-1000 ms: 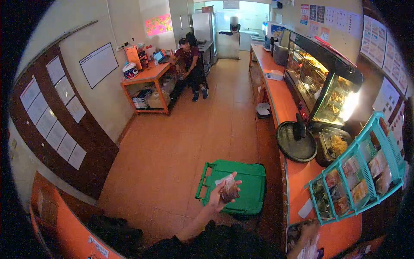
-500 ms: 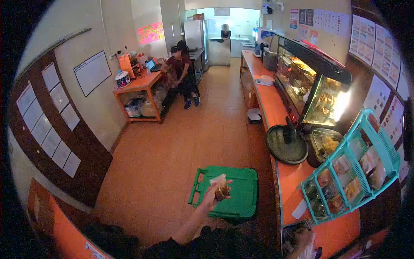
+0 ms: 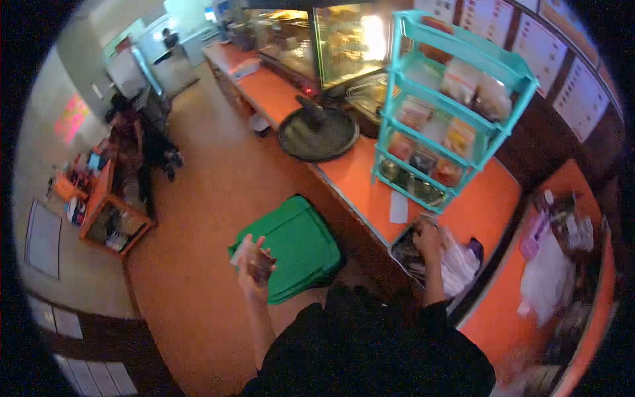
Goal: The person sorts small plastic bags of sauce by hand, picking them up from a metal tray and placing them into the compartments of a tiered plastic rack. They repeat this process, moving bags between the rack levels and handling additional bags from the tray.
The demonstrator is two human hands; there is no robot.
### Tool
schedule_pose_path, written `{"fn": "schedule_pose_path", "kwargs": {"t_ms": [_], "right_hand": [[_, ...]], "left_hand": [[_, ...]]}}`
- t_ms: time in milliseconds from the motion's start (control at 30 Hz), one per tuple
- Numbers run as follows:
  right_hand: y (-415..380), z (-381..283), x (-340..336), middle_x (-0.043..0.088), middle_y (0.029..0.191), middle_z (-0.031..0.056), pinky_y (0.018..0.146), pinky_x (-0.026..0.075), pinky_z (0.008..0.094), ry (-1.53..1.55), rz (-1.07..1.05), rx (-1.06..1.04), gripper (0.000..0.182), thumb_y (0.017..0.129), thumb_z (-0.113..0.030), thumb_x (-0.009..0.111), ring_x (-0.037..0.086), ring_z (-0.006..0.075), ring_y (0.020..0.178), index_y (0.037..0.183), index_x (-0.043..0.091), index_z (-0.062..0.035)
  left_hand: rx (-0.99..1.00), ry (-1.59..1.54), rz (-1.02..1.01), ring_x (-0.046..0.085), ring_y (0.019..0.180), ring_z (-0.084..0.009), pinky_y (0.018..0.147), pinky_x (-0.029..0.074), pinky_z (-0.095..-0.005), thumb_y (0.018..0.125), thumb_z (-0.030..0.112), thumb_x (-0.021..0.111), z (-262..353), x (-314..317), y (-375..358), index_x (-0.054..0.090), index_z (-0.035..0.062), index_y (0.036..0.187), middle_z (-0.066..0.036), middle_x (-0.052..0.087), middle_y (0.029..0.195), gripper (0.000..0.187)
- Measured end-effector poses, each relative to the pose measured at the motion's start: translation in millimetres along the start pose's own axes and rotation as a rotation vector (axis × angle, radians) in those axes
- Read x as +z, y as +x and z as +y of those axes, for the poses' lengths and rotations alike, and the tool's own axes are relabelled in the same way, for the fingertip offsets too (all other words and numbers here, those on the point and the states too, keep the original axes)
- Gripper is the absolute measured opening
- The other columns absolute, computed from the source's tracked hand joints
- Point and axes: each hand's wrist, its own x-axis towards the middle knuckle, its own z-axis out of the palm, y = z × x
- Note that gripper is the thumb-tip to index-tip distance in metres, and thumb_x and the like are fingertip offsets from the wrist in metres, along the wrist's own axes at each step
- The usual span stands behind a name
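My left hand (image 3: 254,264) is closed around a small plastic bag of brown contents (image 3: 262,264), held up over the green lidded bin (image 3: 297,248). The bag's pale top sticks out past my fingers. At the counter, my right hand (image 3: 426,238) reaches down into a dark tray (image 3: 405,255), its fingers bent and partly hidden. I cannot make out what they grip. Clear plastic bags (image 3: 458,264) lie in the tray beside that hand. Just beyond stands a turquoise tiered rack (image 3: 433,135) with several filled bags on its shelves.
A round dark tray (image 3: 317,139) with a black object on it sits on the orange counter (image 3: 357,178), near a lit glass display case (image 3: 350,43). A side shelf (image 3: 496,331) at right carries plastic bags. Another person (image 3: 129,139) is by the orange table (image 3: 99,198).
The view has swung to the right and down, bringing the counter tray and side shelf into sight. My left hand still holds the bag; my right hand now reaches into the tray.
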Motion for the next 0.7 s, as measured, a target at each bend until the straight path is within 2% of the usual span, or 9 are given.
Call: {"fn": "schedule_pose_path", "kwargs": {"t_ms": [67,133,267,333,433,567,633,667,700], "right_hand": [[-0.1,15.9,0.1,0.066,0.093,0.0165,0.08,0.048,0.0494,0.015,0.015,0.124,0.036,0.07,-0.012,0.063,0.062,0.0368,0.092,0.106,0.06,-0.0074],[-0.9,13.4,-13.0,0.066,0.094,0.0133,0.082,0.048,0.0468,0.003,0.215,0.151,0.036,0.071,-0.011,0.064,0.062,0.0345,0.092,0.107,0.061,-0.0094],[-2.2,24.6,-15.7,0.066,0.096,0.011,0.084,0.047,0.0447,-0.098,0.199,0.138,0.034,0.069,-0.011,0.066,0.061,0.0326,0.095,0.103,0.064,-0.012],[-5.9,32.1,-22.0,0.064,0.095,0.009,0.085,0.045,0.0452,0.113,-0.261,-0.089,0.026,0.066,-0.011,0.067,0.06,0.0311,0.096,0.092,0.067,-0.0127],[-21.2,9.0,-36.6,0.066,0.095,0.0079,0.085,0.045,0.045,-0.016,-0.459,-0.242,0.021,0.067,-0.016,0.069,0.06,0.0296,0.095,0.087,0.069,-0.0129],[-41.2,10.3,-10.5,0.067,0.096,0.0094,0.085,0.044,0.0448,-0.234,-0.309,-0.304,0.021,0.07,-0.019,0.07,0.062,0.0303,0.088,0.089,0.069,-0.0124],[-43.4,11.5,-8.0,0.066,0.084,0.0125,0.09,0.045,0.0441,0.088,-0.001,-0.222,0.015,0.073,-0.021,0.07,0.064,0.029,0.086,0.085,0.07,-0.0117],[-42.7,9.9,-10.5,0.066,0.084,0.0125,0.09,0.045,0.0441,0.09,-0.008,-0.23,0.015,0.073,-0.021,0.07,0.064,0.029,0.086,0.085,0.07,-0.0117],[-39.6,3.9,-20.0,0.064,0.081,0.0108,0.084,0.046,0.0409,0.454,-0.027,-0.163,0.011,0.079,-0.018,0.066,0.062,0.0259,0.08,0.086,0.069,-0.0101]], "left_hand": [[0.066,-0.038,0.008,0.063,0.098,-0.0203,0.064,0.059,-0.0302,0.101,0.038,0.036,-2.6,-8.4,-3.0,0.038,0.01,0.143,-0.012,0.055,0.133,0.051],[0.048,-0.042,0.013,0.063,0.098,-0.0202,0.063,0.059,-0.0296,0.101,0.037,0.035,-7.6,-14.8,-2.9,0.037,0.01,0.143,-0.012,0.055,0.132,0.05],[0.021,-0.02,0.089,0.063,0.099,-0.0197,0.06,0.059,-0.0286,0.102,0.035,0.032,-11.2,-15.7,-2.9,0.035,0.0101,0.144,-0.013,0.054,0.133,0.049],[-0.001,0.0,0.083,0.062,0.099,-0.0195,0.06,0.059,-0.0289,0.102,0.035,0.032,-12.1,-11.2,-1.6,0.035,0.0103,0.144,-0.013,0.054,0.133,0.049],[-0.042,0.007,0.038,0.062,0.099,-0.019,0.061,0.059,-0.0294,0.102,0.035,0.033,-19.6,11.1,0.4,0.035,0.0106,0.145,-0.012,0.054,0.134,0.049],[-0.114,0.028,-0.049,0.061,0.101,-0.0185,0.062,0.058,-0.029,0.101,0.039,0.034,-34.4,32.8,6.4,0.036,0.0108,0.145,-0.011,0.054,0.134,0.052],[-0.153,0.034,-0.081,0.061,0.101,-0.0196,0.062,0.059,-0.0302,0.1,0.041,0.034,-44.6,47.1,7.3,0.035,0.0098,0.145,-0.012,0.055,0.133,0.055],[-0.149,0.033,-0.069,0.061,0.101,-0.0196,0.062,0.059,-0.0302,0.1,0.041,0.034,-46.9,53.6,8.2,0.035,0.0098,0.145,-0.012,0.055,0.133,0.055],[-0.186,0.025,-0.135,0.061,0.101,-0.02,0.062,0.059,-0.0311,0.1,0.04,0.035,-48.1,60.8,10.4,0.034,0.0092,0.146,-0.012,0.055,0.134,0.056]]}}
